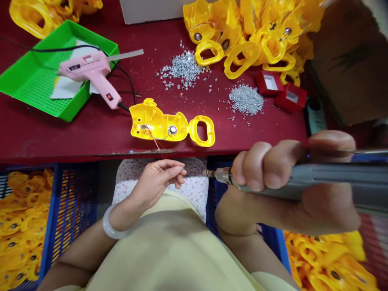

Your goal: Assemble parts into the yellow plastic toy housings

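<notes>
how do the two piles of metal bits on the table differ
The left pile has chunkier pieces; the right pile looks finer. The left pile reaches a yellow ring handle, while the right pile lies near a red box. Both are silvery, with strays around them.

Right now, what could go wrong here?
Thin red wires trail over the table edge; a tug might drag the open yellow shell. The left hand pinches a tiny shiny piece, easily dropped. The driver in the right hand points at those fingertips; it could jab them.
</notes>
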The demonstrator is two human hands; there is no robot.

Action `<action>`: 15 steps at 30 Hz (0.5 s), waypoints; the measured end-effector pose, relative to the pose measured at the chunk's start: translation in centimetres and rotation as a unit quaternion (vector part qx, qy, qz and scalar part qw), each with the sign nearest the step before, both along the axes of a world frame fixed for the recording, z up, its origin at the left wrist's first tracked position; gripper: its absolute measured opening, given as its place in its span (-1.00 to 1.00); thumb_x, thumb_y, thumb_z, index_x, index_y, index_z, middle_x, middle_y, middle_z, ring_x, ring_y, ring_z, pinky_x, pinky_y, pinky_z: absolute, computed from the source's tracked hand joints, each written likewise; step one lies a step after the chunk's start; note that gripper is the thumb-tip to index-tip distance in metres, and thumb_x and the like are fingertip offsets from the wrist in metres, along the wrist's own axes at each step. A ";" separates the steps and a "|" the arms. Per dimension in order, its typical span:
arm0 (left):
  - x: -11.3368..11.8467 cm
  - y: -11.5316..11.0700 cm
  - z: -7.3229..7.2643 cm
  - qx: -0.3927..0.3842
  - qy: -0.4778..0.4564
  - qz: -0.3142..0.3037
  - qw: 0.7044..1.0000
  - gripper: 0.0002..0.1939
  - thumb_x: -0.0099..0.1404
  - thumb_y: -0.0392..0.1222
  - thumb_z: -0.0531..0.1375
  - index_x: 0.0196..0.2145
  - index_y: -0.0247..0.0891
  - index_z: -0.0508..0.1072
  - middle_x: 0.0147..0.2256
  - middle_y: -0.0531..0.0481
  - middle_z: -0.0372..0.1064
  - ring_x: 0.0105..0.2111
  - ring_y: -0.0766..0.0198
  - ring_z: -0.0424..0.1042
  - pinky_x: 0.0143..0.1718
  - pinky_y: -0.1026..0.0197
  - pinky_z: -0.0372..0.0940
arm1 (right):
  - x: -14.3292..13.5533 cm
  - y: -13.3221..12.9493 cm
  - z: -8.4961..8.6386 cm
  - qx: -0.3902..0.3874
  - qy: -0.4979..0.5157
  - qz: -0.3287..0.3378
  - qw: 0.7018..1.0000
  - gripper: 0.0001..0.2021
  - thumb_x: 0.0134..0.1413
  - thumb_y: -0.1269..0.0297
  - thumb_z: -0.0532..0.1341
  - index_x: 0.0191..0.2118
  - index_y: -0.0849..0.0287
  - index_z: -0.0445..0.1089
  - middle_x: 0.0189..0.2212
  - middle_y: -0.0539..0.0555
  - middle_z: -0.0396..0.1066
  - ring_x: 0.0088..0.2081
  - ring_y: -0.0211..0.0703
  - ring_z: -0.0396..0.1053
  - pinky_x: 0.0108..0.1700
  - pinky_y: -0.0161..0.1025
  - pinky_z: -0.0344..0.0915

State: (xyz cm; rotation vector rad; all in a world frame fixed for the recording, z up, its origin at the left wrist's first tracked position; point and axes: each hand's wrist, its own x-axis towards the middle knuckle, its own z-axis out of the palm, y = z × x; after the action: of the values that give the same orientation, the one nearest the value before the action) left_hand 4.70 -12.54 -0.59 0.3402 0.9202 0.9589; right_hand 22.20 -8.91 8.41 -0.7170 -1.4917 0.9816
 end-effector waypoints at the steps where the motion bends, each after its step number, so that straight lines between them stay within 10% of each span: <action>1: 0.0 0.0 -0.1 -0.010 -0.013 0.000 1.000 -0.74 -0.04 -0.13 0.47 -0.40 -0.29 0.57 -0.46 -0.02 0.51 -0.56 0.40 0.39 -0.54 0.32 0.29 | -0.1 -0.3 -0.1 0.002 -0.016 0.007 1.000 -0.79 0.18 0.08 0.21 -0.06 -0.16 0.36 -0.65 -0.15 0.02 -0.70 -0.29 0.07 -0.65 -0.27 0.20; 7: -0.4 -0.3 -0.1 -0.006 -0.046 -0.011 0.999 -0.76 -0.01 -0.16 0.47 -0.39 -0.30 0.58 -0.46 -0.02 0.51 -0.56 0.43 0.38 -0.54 0.35 0.28 | -1.9 -1.5 -1.5 0.035 -0.143 -0.123 0.981 -0.65 0.29 -0.10 -0.05 0.09 -0.17 0.14 -0.62 -0.13 -0.04 -0.66 -0.21 0.03 -0.58 -0.18 0.11; 15: -0.5 -0.3 -0.2 0.009 -0.047 -0.024 0.999 -0.79 0.03 -0.17 0.45 -0.39 -0.30 0.59 -0.49 0.00 0.49 -0.55 0.41 0.39 -0.53 0.35 0.27 | -2.2 -1.3 -1.9 0.066 -0.168 -0.138 0.974 -0.59 0.29 -0.11 -0.08 0.15 -0.14 0.13 -0.62 -0.12 -0.07 -0.65 -0.21 0.01 -0.56 -0.18 0.07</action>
State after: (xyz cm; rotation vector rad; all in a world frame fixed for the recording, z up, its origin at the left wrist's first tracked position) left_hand 4.24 -12.84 -0.82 0.3274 0.8147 0.9317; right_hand 19.99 -10.17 6.52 -0.9986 -1.6740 0.5616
